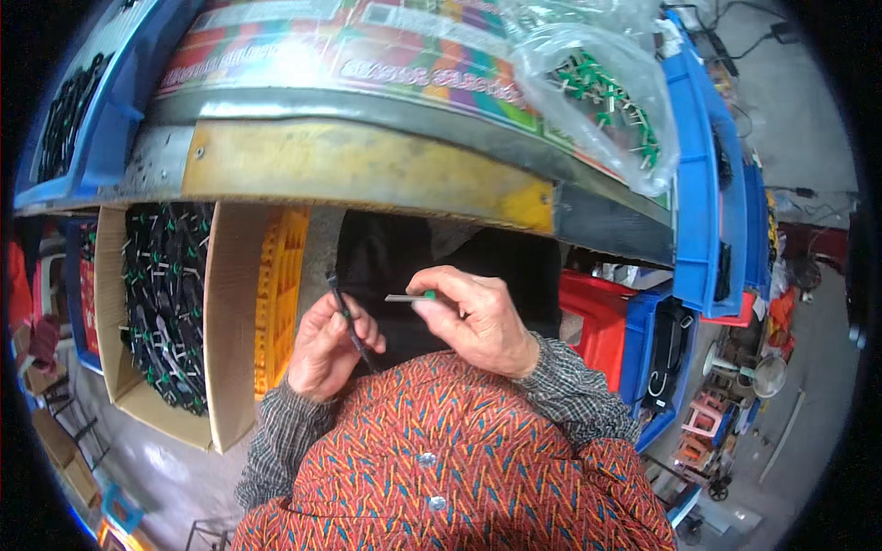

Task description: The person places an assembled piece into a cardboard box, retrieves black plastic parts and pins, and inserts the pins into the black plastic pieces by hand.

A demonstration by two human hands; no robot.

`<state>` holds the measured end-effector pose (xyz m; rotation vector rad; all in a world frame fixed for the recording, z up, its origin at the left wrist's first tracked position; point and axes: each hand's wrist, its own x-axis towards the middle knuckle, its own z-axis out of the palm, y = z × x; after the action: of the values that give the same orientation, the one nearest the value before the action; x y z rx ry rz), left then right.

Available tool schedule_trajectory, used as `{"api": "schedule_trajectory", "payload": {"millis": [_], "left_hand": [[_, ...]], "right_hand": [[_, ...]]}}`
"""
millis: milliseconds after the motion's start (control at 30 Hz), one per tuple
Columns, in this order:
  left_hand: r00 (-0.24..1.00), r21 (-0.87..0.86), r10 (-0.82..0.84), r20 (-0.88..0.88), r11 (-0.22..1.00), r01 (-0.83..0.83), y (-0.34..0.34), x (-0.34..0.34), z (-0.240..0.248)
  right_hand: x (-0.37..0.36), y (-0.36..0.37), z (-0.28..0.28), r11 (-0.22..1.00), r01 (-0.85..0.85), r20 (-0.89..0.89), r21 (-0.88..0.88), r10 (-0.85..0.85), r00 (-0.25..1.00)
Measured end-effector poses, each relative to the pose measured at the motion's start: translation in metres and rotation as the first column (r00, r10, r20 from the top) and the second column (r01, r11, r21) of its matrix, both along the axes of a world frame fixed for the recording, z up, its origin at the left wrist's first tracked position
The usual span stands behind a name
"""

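Both hands are raised close in front of the person's chest, below the edge of the workbench (367, 165). Left hand (323, 347) is curled around a thin black strip (344, 312), which stands nearly upright and leans slightly, its upper end clear above the fingers and its lower end running down across the palm side. Right hand (478, 321) pinches a small metal pin with a green sleeve (409, 297) between thumb and forefinger; the flat silver blade points left toward the black strip, and the green part sits against the fingertips. The pin's tip and the strip are near each other but apart.

The pin is short, pale grey metal, with a bright green collar at the held end. The strip is narrow, dark and matt; finer detail cannot be made out.

On the bench top lies a clear plastic bag (597, 92) holding many similar green-sleeved pins, resting on a colourful printed sheet (349, 46). A blue plastic bin (698, 184) stands on the right side of the bench. Under the bench at the left, an open cardboard box (230, 321) holds a heap of black parts with green ends (165, 294); a yellow crate (280, 294) stands just beside it. A red container (597, 321) sits to the right below the bench. The person wears a red patterned apron (459, 459) over checked sleeves.
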<state>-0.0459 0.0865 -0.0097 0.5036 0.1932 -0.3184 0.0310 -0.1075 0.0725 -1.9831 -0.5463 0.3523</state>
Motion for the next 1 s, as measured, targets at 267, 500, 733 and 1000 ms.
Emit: {"api": "schedule_trajectory", "payload": {"millis": [267,500,733,1000], "left_hand": [[0.997,-0.074,-0.036,-0.075,0.997,0.03,-0.007,0.014,0.009],[0.994,-0.101,-0.069,-0.085,0.993,0.06,-0.012,0.016,0.013],[0.991,-0.054,-0.096,-0.09,0.994,0.092,-0.02,0.018,0.019],[0.989,-0.024,-0.105,-0.104,0.994,0.103,-0.024,0.021,0.019]], "right_hand": [[0.025,-0.071,0.065,0.898,0.433,0.239,-0.076,-0.405,0.882],[0.057,-0.148,0.079,0.566,0.788,0.576,-0.241,-0.57,0.586],[0.109,-0.217,0.046,0.3,0.837,0.805,-0.457,-0.261,0.533],[0.134,-0.221,0.036,0.153,0.836,0.795,-0.526,-0.259,0.548]]}}
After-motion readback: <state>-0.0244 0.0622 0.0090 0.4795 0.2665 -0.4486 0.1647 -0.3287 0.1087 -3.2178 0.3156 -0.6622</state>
